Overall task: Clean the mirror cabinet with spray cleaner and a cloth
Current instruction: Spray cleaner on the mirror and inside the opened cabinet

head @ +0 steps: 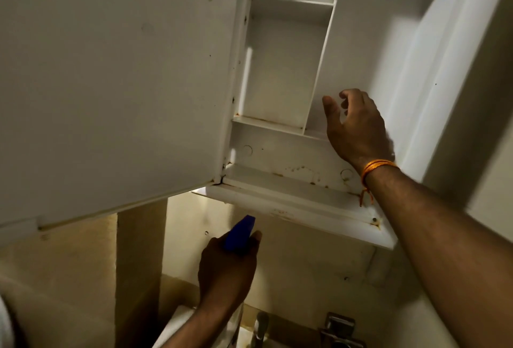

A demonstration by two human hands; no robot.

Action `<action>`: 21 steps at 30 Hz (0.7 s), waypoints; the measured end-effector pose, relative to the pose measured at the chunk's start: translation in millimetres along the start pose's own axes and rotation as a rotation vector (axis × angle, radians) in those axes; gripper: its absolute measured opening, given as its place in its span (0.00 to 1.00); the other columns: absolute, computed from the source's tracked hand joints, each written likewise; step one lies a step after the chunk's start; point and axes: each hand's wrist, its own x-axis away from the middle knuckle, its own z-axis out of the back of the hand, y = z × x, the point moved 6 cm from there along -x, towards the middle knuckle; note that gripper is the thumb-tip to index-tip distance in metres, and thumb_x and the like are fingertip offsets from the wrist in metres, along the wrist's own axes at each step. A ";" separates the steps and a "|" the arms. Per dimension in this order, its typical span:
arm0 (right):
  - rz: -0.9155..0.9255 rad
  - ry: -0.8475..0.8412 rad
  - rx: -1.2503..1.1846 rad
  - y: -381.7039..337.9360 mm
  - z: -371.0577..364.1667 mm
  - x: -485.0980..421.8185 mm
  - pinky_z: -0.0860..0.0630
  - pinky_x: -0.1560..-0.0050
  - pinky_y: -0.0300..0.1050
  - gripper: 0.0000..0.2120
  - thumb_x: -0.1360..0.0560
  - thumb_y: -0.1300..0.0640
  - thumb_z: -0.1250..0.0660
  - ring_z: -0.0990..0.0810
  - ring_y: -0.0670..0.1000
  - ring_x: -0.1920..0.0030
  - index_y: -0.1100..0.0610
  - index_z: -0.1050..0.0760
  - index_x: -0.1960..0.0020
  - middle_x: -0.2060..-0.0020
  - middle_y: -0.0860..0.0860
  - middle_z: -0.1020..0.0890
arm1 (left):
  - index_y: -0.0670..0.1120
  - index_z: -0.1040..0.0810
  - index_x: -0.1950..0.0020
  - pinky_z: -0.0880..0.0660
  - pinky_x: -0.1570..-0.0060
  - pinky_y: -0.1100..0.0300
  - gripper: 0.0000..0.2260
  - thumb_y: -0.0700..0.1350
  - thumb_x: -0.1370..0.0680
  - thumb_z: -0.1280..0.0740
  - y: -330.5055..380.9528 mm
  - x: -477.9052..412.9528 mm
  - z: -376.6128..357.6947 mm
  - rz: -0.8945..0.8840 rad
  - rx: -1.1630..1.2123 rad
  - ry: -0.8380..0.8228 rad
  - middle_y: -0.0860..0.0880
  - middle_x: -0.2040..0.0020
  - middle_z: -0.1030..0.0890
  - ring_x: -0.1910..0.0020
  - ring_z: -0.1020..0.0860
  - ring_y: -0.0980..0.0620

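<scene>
The white mirror cabinet [280, 75] hangs open above me, its door [111, 83] swung out to the left. Inside are bare white shelves and an upright divider, with rust spots on the lower ledge [291, 181]. My right hand [352, 125] reaches into the lower right compartment with loosely curled fingers and holds nothing. An orange thread is tied round that wrist. Below the cabinet my left hand [227, 267] grips a spray bottle, of which only the blue head [240, 233] shows. No cloth is in view.
A tap [261, 325] and a metal fitting [340, 328] stand at the bottom above the basin edge. A tiled wall runs behind them. A brown upright strip [138, 278] stands at the left under the open door.
</scene>
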 end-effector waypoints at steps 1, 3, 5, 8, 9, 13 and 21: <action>0.004 0.002 0.002 -0.4 -0.1 -0.4 0.29 0.47 0.47 0.27 0.20 0.39 0.45 0.24 0.56 0.42 0.60 0.29 0.36 0.42 0.57 0.22 | 0.50 0.27 0.56 0.25 0.60 0.60 0.14 0.57 0.28 0.27 -0.8 3.5 -4.3 0.003 0.003 -0.016 0.48 0.61 0.20 0.63 0.21 0.52; 0.009 0.003 0.004 -0.6 0.0 -0.7 0.29 0.48 0.45 0.27 0.20 0.38 0.45 0.24 0.56 0.42 0.60 0.29 0.37 0.43 0.57 0.22 | 0.52 0.27 0.57 0.24 0.60 0.60 0.13 0.57 0.29 0.26 -2.0 9.7 -16.2 -0.012 0.004 -0.069 0.46 0.60 0.20 0.63 0.21 0.52; 0.008 0.002 0.007 -0.4 0.6 -0.9 0.30 0.48 0.44 0.27 0.20 0.38 0.45 0.24 0.56 0.42 0.60 0.29 0.36 0.42 0.57 0.22 | 0.55 0.28 0.57 0.23 0.56 0.58 0.14 0.59 0.30 0.27 0.1 17.0 -29.0 -0.035 -0.002 -0.125 0.47 0.57 0.21 0.61 0.21 0.52; 0.002 0.001 -0.002 -0.1 1.6 -0.7 0.31 0.48 0.43 0.27 0.20 0.39 0.45 0.24 0.56 0.42 0.60 0.29 0.36 0.42 0.57 0.23 | 0.57 0.30 0.60 0.22 0.53 0.55 0.13 0.62 0.29 0.29 8.9 26.9 -43.2 -0.141 -0.118 -0.148 0.50 0.56 0.21 0.60 0.21 0.53; 0.001 0.003 -0.004 -0.6 1.7 -0.8 0.30 0.48 0.44 0.26 0.20 0.39 0.45 0.24 0.56 0.42 0.60 0.29 0.36 0.42 0.57 0.23 | 0.57 0.30 0.60 0.22 0.54 0.56 0.14 0.63 0.28 0.30 11.5 29.2 -46.7 -0.166 -0.143 -0.147 0.50 0.57 0.21 0.61 0.21 0.53; -0.004 0.004 0.003 -0.8 1.3 0.1 0.29 0.47 0.45 0.26 0.20 0.38 0.45 0.24 0.55 0.42 0.60 0.29 0.36 0.42 0.56 0.22 | 0.52 0.24 0.51 0.24 0.60 0.66 0.17 0.62 0.30 0.28 13.4 39.9 -68.1 -0.152 -0.088 -0.311 0.50 0.57 0.20 0.61 0.20 0.57; -0.001 0.004 -0.001 -0.4 1.6 -1.1 0.29 0.48 0.44 0.27 0.20 0.38 0.45 0.24 0.55 0.42 0.60 0.29 0.36 0.42 0.56 0.22 | 0.60 0.36 0.60 0.23 0.46 0.61 0.15 0.65 0.28 0.32 37.2 67.3 -93.4 -0.299 -0.280 -0.472 0.57 0.52 0.26 0.51 0.24 0.58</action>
